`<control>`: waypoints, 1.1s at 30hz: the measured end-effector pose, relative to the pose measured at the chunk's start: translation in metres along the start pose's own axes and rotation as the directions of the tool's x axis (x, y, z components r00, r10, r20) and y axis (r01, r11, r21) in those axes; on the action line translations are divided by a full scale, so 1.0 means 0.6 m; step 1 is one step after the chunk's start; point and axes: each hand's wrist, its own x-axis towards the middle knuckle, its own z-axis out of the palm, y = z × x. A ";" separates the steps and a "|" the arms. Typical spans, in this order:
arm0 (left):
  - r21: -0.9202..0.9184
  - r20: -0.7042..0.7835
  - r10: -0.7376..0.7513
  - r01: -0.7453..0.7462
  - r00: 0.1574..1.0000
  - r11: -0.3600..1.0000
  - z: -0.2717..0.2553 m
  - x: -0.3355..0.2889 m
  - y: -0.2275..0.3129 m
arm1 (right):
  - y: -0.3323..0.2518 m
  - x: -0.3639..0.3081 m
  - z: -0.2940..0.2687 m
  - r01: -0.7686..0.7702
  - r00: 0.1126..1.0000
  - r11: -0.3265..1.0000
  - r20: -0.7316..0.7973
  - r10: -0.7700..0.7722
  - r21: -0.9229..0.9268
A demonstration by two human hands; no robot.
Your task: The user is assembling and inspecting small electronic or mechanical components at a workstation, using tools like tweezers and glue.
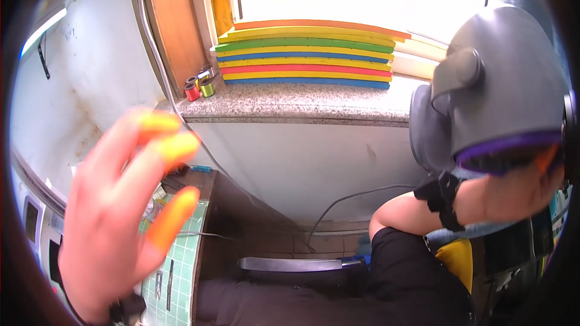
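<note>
My left hand (112, 202) is raised at the left, above a green gridded cutting mat (184, 265). Orange-yellow finger covers sit on its thumb and fingertips. Its fingers are spread with nothing between them, slightly blurred. At the right, my right hand (513, 196) is bent up at the lower edge of a large grey dome-shaped hood (507, 84) with a purple rim. One orange-covered fingertip shows against that rim; the other fingers are mostly hidden, so a hold cannot be made out. Two slim metal tools, one like tweezers (170, 284), lie on the mat.
A stack of coloured boards (305, 57) lies on the speckled stone windowsill (290, 102), beside several small thread spools (201, 86). A grey cable (356, 196) runs along the wall. Across the lower middle lies a long silver bar (293, 264) with a blue end.
</note>
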 end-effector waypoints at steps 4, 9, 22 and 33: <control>0.294 0.067 0.122 -0.137 0.990 0.946 0.016 0.123 -0.003 | -0.037 -0.038 0.055 -0.073 0.997 0.993 -0.025 0.076 0.094; 0.352 0.087 0.317 -0.327 0.944 0.877 0.107 0.305 0.011 | -0.021 -0.003 0.053 -0.113 0.990 0.988 -0.078 0.121 0.105; -0.265 0.210 0.347 -0.289 0.914 0.920 0.301 0.562 0.061 | 0.009 0.023 0.007 -0.120 0.975 0.991 -0.180 0.130 0.067; -0.395 0.170 0.380 -0.290 0.909 0.872 0.324 0.615 0.029 | 0.013 0.026 0.044 -0.289 0.945 0.957 -0.160 0.285 -0.003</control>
